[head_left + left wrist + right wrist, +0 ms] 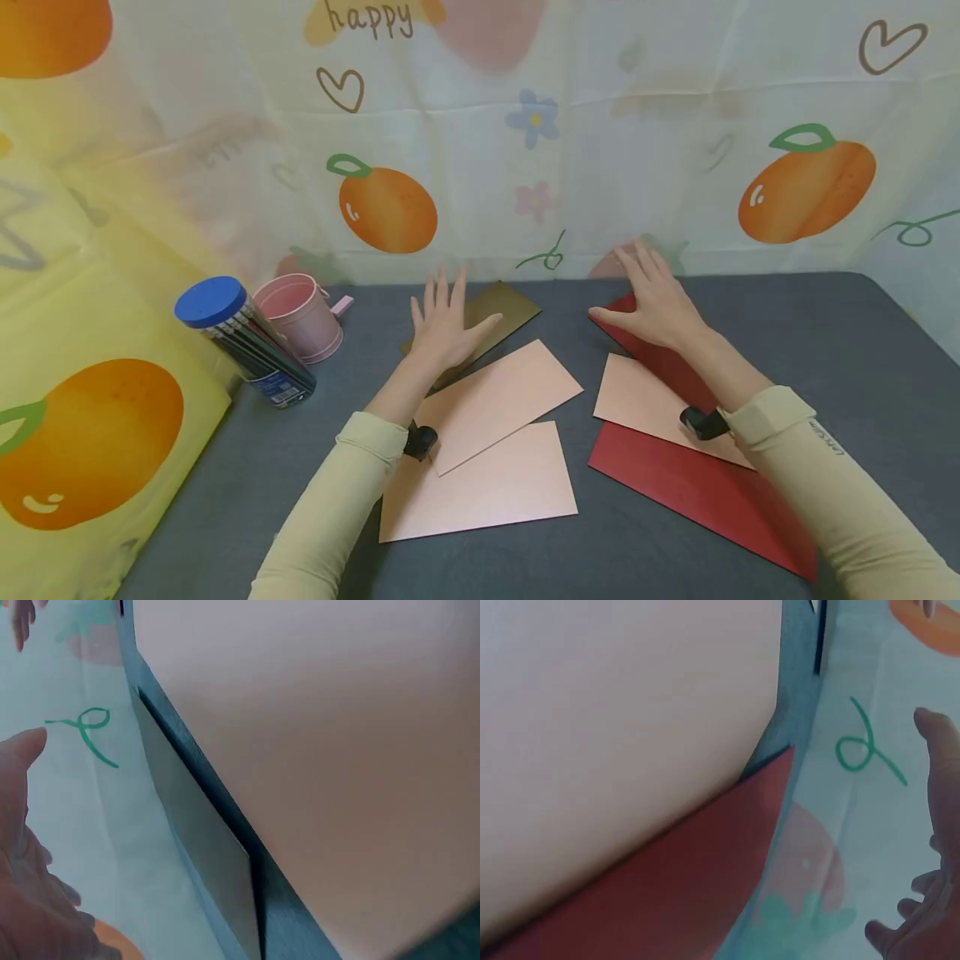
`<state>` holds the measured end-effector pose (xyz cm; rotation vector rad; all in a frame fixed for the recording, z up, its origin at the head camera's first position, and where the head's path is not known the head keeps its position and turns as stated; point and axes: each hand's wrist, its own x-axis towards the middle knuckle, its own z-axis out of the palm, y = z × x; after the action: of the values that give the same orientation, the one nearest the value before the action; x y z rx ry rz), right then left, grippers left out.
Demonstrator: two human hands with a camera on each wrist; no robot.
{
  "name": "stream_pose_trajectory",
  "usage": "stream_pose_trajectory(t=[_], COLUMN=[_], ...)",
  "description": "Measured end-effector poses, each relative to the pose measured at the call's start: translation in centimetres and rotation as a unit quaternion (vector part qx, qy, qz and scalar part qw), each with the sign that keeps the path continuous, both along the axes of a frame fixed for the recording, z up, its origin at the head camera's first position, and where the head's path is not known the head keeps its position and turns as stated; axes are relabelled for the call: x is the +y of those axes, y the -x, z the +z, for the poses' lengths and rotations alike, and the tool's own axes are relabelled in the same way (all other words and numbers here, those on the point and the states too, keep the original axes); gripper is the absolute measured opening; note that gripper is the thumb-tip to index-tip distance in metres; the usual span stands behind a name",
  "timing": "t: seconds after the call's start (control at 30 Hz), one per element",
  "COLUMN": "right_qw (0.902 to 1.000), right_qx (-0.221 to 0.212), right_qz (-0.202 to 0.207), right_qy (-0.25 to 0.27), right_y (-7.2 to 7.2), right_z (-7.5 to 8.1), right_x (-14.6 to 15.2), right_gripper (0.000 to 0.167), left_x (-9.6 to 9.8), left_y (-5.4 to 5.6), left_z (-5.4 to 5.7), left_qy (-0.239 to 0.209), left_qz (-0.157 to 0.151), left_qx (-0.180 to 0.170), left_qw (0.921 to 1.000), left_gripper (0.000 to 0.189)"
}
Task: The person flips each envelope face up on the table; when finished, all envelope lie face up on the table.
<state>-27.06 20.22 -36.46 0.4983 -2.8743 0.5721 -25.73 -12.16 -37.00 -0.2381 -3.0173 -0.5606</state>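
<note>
over the far part of the dark table, your left hand is above the olive-brown card, its fingers straight and apart. your right hand is above the upper red card, and its fingers are spread also. nearer to you, on the left, the upper pink card lies partly on the lower pink card; on the right, a third pink card lies between the upper red card and the lower red card.

3 cards are pale pink, 2 cards red, 1 card olive-brown, the cloth fruit-patterned.
</note>
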Motion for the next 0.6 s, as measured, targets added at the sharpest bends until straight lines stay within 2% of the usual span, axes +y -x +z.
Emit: stream_pose_trajectory(t=[0.2, 0.3, 0.47, 0.6], right_qw=[0.997, 0.9943, 0.989, 0.9846], right_qx=[-0.046, -0.065, -0.084, -0.103], right_qz=[0.054, 0.074, 0.109, 0.12], right_qy=[0.033, 0.039, 0.055, 0.075], right_y=[0.5, 0.6, 0.8, 1.2], right_z=[-0.1, -0.4, -0.8, -1.2], right_x=[-1.5, -2.4, -4.0, -5.0], right_gripper=[0.092, 0.088, 0.081, 0.078], left_x=[-2.0, -3.1, -4.7, -5.7], left_y=[-1.0, -1.4, -2.3, -2.9], left_z=[-0.1, -0.4, -1.0, -1.4], left_qy=[-0.046, -0.05, -0.048, -0.048], left_qz=[-0.038, -0.063, -0.094, -0.108], left_qx=[-0.048, -0.068, -0.084, -0.09], left_qw=[0.9971, 0.9944, 0.9909, 0.9889], left_gripper=[0.094, 0.093, 0.092, 0.092])
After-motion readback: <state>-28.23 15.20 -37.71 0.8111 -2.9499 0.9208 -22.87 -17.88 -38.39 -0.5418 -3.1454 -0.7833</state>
